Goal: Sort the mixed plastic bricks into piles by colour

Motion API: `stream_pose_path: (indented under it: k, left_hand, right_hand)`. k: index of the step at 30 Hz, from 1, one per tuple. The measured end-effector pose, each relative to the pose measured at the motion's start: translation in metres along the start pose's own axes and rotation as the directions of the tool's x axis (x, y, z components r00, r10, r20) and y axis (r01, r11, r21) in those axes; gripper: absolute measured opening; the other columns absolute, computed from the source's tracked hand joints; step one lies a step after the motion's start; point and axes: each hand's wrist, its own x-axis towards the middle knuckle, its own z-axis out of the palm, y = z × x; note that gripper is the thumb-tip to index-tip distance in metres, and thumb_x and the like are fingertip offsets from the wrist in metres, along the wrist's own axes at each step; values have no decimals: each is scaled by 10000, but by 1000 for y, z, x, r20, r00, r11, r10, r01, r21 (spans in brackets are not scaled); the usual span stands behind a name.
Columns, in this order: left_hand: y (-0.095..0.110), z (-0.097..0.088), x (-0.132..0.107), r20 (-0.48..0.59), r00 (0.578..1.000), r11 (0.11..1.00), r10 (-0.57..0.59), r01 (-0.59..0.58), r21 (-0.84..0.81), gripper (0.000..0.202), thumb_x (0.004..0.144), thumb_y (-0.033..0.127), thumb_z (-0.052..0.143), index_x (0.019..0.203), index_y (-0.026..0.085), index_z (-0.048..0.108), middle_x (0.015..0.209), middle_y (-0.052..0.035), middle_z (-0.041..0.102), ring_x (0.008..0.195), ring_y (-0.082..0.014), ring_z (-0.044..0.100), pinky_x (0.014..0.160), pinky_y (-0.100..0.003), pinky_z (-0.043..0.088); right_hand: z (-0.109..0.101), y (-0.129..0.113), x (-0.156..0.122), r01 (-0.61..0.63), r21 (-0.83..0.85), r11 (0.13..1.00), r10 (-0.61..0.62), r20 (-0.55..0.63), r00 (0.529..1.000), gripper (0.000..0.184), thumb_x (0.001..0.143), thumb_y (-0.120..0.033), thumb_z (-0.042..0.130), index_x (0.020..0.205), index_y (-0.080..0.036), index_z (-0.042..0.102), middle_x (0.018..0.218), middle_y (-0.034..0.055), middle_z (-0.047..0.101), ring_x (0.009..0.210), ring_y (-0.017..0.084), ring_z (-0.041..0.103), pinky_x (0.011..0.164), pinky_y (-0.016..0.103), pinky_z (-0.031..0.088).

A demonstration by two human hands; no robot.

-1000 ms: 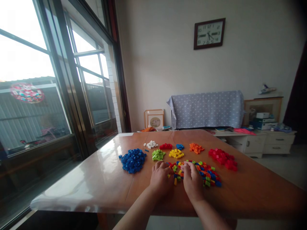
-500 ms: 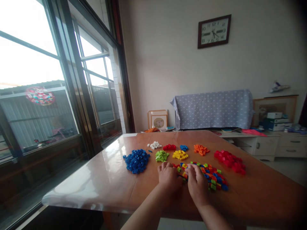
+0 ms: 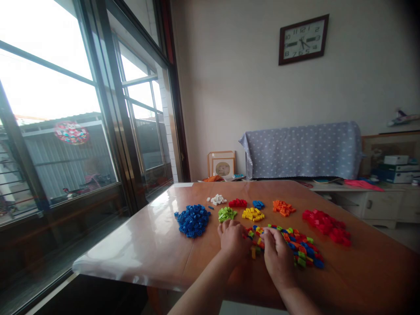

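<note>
My left hand [image 3: 233, 239] is at the left end of a mixed heap of coloured toy bricks [image 3: 303, 249], just nearer than a lime-green brick pile [image 3: 227, 214]. Its fingers are curled, and whatever they hold is hidden. Over the same heap, my right hand [image 3: 278, 253] has thumb and fingers pressed together; I cannot make out anything between them. A yellow brick [image 3: 253, 253] lies between the two hands at the heap's near edge. A yellow brick pile [image 3: 253, 214] sits beyond the hands.
Sorted piles surround the heap: blue round pieces [image 3: 193, 221], white [image 3: 218, 200], red [image 3: 238, 203], small blue [image 3: 258, 204], orange [image 3: 284, 208] and larger red [image 3: 326, 226]. The table [image 3: 157, 238] has a glossy clear cover. A glass door [image 3: 108, 131] stands left.
The view has turned slightly left, shifting everything rightward in the picture. The yellow brick between my hands now shows at the heap's near edge. Both hands stay close to the heap.
</note>
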Motion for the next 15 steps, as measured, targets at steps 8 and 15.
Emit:
stream_pose_path:
  k: [8,15]
  left_hand:
    - [-75,-60,20,-285,945,978,-158,190,90,112,771,334,655,852,308,728,1280,5,627,1341,-307,373,1114,-498,220]
    - [-144,-102,33,-384,877,918,-290,368,148,150,794,383,622,877,323,731,1278,3,630,1325,-311,395,1115,-529,211]
  right_hand:
    - [-2,-4,-3,-21,-1,1000,21,-1,1000,401,900,-552,469,1031,-212,637,979,104,737,905,271,680,795,369,519]
    - [1,6,-1,-17,-28,999,17,-7,1000,393,875,-543,497,1022,-212,650,1009,96,743,957,270,681,832,365,521]
